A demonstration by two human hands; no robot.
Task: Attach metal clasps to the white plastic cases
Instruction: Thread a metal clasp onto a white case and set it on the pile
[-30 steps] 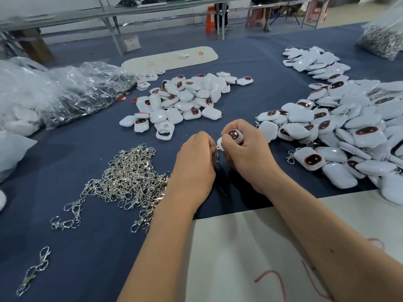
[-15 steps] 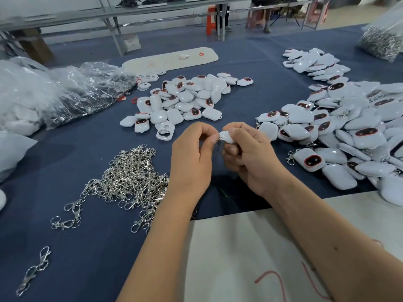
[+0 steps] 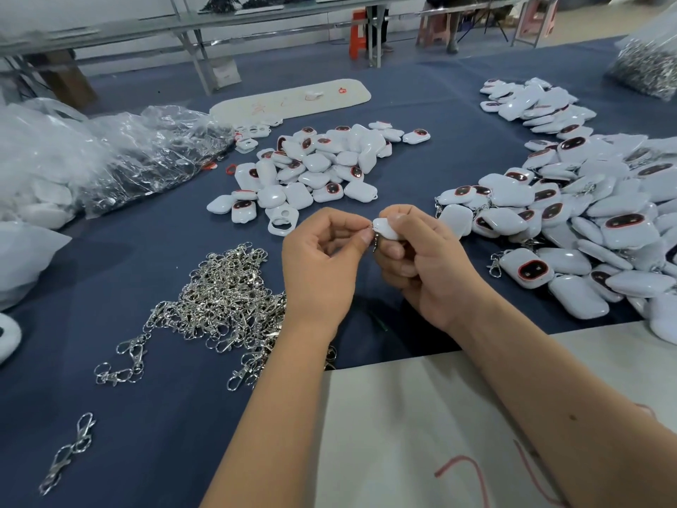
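Note:
My right hand [image 3: 421, 265] grips a small white plastic case [image 3: 385, 228] above the blue table. My left hand [image 3: 322, 262] pinches a metal clasp [image 3: 374, 240] at the case's left edge; the clasp hangs down between both hands and is mostly hidden by my fingers. A heap of loose silver clasps [image 3: 223, 298] lies to the left of my left hand. A pile of white cases [image 3: 311, 170] sits beyond my hands. At the right spreads a larger pile of cases [image 3: 586, 221], some with clasps showing.
Clear plastic bags [image 3: 110, 155] lie at the far left. A white board [image 3: 421, 434] with red marks lies under my forearms. Stray clasps [image 3: 66, 452] rest at the near left. A bag of metal parts [image 3: 648, 67] sits far right. Benches stand behind the table.
Both hands lifted slightly and turned the case, so its red-rimmed face no longer shows. My left fingers moved from under the case to pinching the clasp at its edge.

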